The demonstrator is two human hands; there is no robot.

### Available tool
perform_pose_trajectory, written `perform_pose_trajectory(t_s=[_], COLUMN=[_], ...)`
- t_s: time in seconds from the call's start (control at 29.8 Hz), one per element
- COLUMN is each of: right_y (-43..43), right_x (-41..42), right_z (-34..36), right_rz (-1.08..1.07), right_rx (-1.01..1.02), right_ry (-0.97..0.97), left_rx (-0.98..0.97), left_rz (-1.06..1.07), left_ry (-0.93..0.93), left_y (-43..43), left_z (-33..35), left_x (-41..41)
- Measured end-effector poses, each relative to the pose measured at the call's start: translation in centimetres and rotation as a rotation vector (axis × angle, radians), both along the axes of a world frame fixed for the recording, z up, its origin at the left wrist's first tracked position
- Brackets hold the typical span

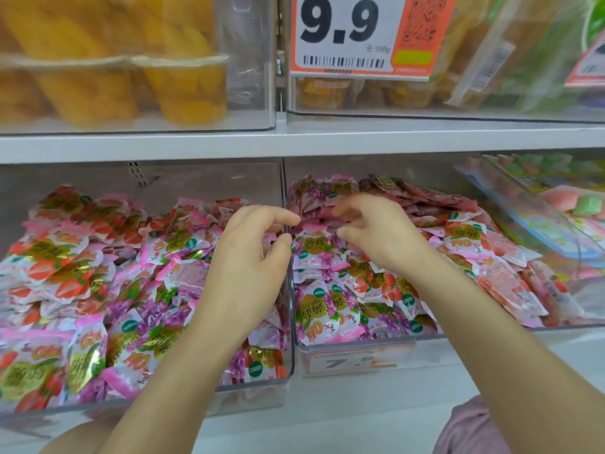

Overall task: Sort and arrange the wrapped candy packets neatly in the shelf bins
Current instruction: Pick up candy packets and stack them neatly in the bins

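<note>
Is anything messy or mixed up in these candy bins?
Yes. Strawberry packets and grape packets lie jumbled together in the left bin, and the right bin holds both kinds too. Many lie tilted or upside down, not in rows.

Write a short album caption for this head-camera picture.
Left hand and right hand reach over two clear bins heaped with wrapped candy packets.

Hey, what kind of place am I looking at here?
Most likely a shop's snack aisle: a price tag reading 9.9 with a barcode, clear bins heaped with wrapped candy packets, and a white shelf above them.
</note>
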State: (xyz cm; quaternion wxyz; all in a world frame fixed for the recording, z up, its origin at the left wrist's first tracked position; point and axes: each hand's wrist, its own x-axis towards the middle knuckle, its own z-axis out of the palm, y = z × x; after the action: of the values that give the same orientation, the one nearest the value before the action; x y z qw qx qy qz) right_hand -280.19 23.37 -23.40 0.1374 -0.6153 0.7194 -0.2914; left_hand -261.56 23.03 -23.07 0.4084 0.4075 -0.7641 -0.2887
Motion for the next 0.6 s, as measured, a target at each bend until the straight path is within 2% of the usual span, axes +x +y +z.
perform_pose_trajectory(t_s=[0.1, 0.2, 0.27, 0.4, 0.5, 0.6], right_y=[1.7, 1.4, 1.2, 2.6, 3.8, 4.3], right_x=[0.3, 1.0, 1.1, -1.4, -3.1, -2.9], right_z=[-0.1, -1.0, -1.2, 0.7, 1.2, -0.1], right_rz=[0.124, 0.314, 0.364, 0.138, 0.058, 0.185], right_rx=[0.034, 0.089, 0.111, -0.027, -0.052, 0.033], right_ry=[0.092, 0.289, 0.288, 0.072, 0.211, 0.415], left_rx=[-0.009, -0.033, -0.040, -0.040, -0.068, -0.105], left_rz=[0.000, -0.004, -0.003, -0.009, -0.009, 0.003], left_ry=[0.004, -0.006, -0.022, -0.021, -0.040, -0.076], left_y=[0.1, 0.1, 0.1, 0.1, 0.3, 0.4], left_z=[0.0, -0.2, -0.2, -0.3, -0.5, -0.6], left_x=[-0.2, -0.4, -0.4, -0.3, -0.4, -0.6])
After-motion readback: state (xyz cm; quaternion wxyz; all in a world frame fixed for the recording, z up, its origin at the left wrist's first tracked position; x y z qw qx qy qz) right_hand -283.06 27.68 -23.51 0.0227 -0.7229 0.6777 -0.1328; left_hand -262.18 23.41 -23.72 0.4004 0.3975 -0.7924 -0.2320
